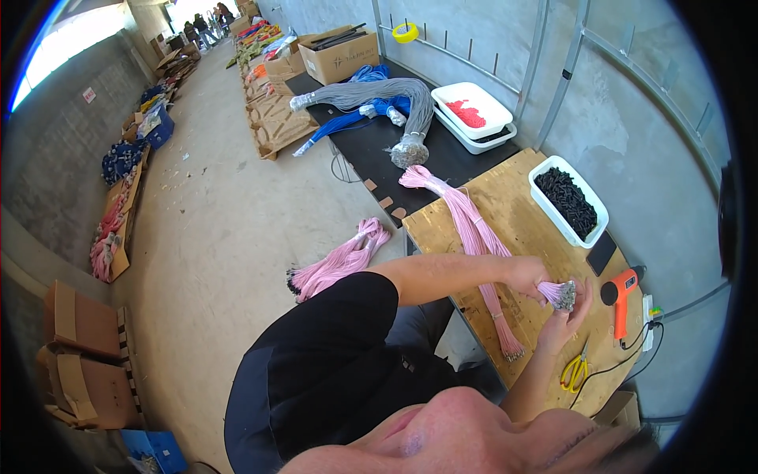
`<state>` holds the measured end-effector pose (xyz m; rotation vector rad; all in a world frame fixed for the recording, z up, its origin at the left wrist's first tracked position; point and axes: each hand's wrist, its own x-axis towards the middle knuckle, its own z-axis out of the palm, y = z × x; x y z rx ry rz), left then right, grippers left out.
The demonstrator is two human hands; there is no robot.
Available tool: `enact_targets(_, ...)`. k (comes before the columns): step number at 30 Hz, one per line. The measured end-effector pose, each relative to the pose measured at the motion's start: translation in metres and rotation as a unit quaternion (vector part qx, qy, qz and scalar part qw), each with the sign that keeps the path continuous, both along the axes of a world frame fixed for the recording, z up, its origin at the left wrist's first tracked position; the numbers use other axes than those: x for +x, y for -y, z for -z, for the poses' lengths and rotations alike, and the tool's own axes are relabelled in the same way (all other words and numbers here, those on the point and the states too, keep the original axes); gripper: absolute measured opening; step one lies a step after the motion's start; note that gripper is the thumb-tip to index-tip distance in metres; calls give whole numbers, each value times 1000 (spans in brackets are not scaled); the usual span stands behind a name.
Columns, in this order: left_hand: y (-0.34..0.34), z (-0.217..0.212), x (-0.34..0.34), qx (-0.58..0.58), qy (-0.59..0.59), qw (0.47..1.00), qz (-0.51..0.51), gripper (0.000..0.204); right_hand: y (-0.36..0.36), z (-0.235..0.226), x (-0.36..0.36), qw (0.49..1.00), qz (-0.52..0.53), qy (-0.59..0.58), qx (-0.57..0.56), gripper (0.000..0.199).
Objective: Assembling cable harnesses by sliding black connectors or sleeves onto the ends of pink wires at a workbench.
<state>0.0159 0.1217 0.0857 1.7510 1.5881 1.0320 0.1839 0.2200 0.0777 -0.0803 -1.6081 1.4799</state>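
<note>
Both hands (553, 296) grip pink wire bundle (474, 229) over plywood bench (513, 197); concrete floor (213, 213), grey wall (632, 118).

pink wire bundle (474, 225), orange heat gun (622, 294)

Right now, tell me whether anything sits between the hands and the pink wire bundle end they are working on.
Nothing visible does. The left hand grips the pink wire bundle near its metal-tipped end, and the right hand touches that end from the other side. The orange heat gun and scissors lie apart.
</note>
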Motion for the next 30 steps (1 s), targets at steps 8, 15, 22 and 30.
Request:
enact_targets(8,-3,15,8,80,-113,990,19,30,3,-31,7,977,45,59,202,39)
enact_targets(15,-2,8,10,28,-103,993,44,33,4,-28,-1,977,42,105,179,9)
enact_targets(22,-5,0,14,14,26,999,17,32,-9,-32,-5,991,-50,-19,122,46)
enact_targets(30,-17,30,-4,52,60,992,101,18,18,-43,1,942,20,102,320,66)
